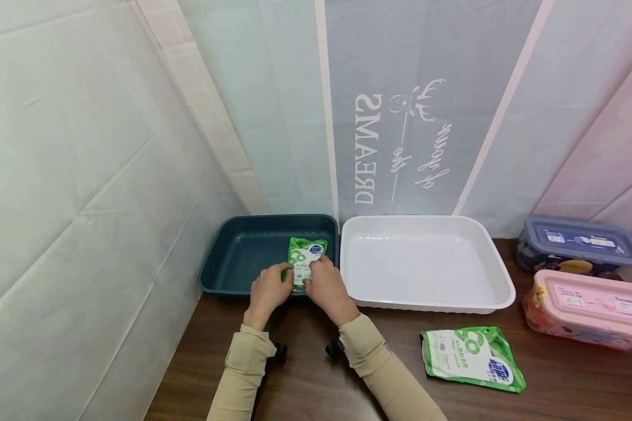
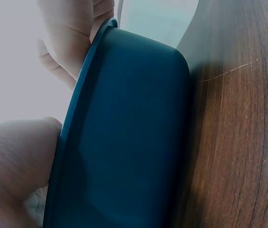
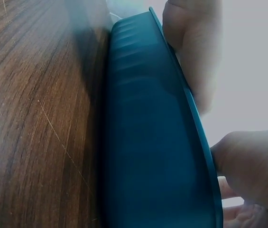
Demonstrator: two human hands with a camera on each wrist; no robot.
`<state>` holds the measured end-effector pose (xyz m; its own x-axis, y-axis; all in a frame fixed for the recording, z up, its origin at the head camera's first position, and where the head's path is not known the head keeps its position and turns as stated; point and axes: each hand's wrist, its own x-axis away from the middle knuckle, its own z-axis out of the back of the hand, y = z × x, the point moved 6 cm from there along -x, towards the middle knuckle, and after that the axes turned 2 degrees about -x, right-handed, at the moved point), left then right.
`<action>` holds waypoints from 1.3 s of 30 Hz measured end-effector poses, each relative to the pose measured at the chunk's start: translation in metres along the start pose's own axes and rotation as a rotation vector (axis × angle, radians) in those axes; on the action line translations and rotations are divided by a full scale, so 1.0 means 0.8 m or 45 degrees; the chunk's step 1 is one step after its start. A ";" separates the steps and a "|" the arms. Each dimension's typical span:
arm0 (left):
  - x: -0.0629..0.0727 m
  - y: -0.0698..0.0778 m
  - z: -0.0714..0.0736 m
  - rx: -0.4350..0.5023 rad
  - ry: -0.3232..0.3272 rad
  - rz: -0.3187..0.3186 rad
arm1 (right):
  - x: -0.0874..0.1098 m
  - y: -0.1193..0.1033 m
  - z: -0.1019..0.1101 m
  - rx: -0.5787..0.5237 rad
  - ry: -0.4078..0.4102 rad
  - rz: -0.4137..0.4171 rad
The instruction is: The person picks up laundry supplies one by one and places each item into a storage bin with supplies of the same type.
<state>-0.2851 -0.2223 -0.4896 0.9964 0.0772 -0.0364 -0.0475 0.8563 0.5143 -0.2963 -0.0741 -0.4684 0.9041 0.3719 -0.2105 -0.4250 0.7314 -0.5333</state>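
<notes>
The green packet [image 1: 302,268] lies at the right end of the teal tray [image 1: 258,254]. Fingers of the left hand [image 1: 270,286] and right hand [image 1: 330,285] seem to pinch its opposite edges, though wrist views hide the contact; matched pressure should keep it flat.

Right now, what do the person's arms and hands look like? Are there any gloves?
No gloves: the left hand and right hand are bare. The left sleeve and right sleeve are beige, with wide cuffs. The right one has a dark marking, too small to read. A little black piece shows by each wrist.
</notes>
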 end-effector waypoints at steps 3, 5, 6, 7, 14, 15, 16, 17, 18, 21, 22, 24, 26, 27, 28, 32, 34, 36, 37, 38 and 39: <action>0.001 0.003 0.002 -0.003 0.036 -0.026 | 0.000 0.001 0.002 -0.047 0.012 0.015; 0.002 0.005 0.004 -0.001 0.071 -0.051 | 0.000 0.001 0.003 -0.078 0.021 0.034; 0.003 0.007 0.006 0.000 0.094 -0.068 | 0.000 0.001 0.003 -0.093 0.022 0.045; 0.003 0.009 0.008 0.006 0.118 -0.085 | 0.000 0.000 0.003 -0.107 0.019 0.056; 0.005 0.021 0.015 0.068 0.206 -0.219 | 0.002 -0.004 0.008 -0.113 0.014 0.132; 0.006 0.023 0.015 0.072 0.211 -0.233 | 0.002 -0.006 0.011 -0.096 0.025 0.142; 0.006 0.025 0.016 0.080 0.215 -0.244 | 0.003 -0.007 0.013 -0.078 0.040 0.153; 0.007 0.026 0.017 0.088 0.219 -0.252 | 0.003 -0.009 0.016 -0.059 0.056 0.165; 0.008 0.028 0.017 0.096 0.224 -0.262 | 0.004 -0.011 0.020 -0.041 0.070 0.175; 0.010 0.033 0.019 0.112 0.234 -0.281 | 0.008 -0.017 0.030 0.007 0.110 0.197; 0.011 0.034 0.019 0.115 0.236 -0.286 | 0.010 -0.019 0.034 0.012 0.121 0.202; 0.014 0.038 0.021 0.117 0.243 -0.300 | 0.013 -0.022 0.042 0.013 0.142 0.207; 0.017 0.042 0.023 0.117 0.252 -0.321 | 0.017 -0.024 0.050 0.007 0.163 0.206; 0.019 0.045 0.025 0.117 0.257 -0.333 | 0.019 -0.025 0.054 0.001 0.172 0.205; 0.021 0.048 0.026 0.116 0.262 -0.347 | 0.021 -0.025 0.058 0.000 0.179 0.203; 0.025 0.057 0.031 0.117 0.275 -0.386 | 0.026 -0.023 0.072 0.000 0.210 0.199; 0.027 0.061 0.031 0.112 0.272 -0.392 | 0.029 -0.020 0.079 -0.002 0.231 0.196; 0.029 0.065 0.031 0.105 0.269 -0.394 | 0.031 -0.016 0.087 -0.015 0.253 0.185; 0.030 0.067 0.030 0.099 0.268 -0.395 | 0.032 -0.013 0.090 -0.023 0.263 0.177; 0.032 0.068 0.030 0.093 0.266 -0.395 | 0.033 -0.011 0.094 -0.029 0.271 0.166; 0.033 0.070 0.030 0.089 0.265 -0.396 | 0.035 -0.009 0.097 -0.036 0.279 0.156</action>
<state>-0.2594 -0.1847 -0.4412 0.9264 -0.0724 -0.3694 0.2668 0.8187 0.5085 -0.2715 -0.0248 -0.4070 0.8353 0.3218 -0.4457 -0.5334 0.6710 -0.5151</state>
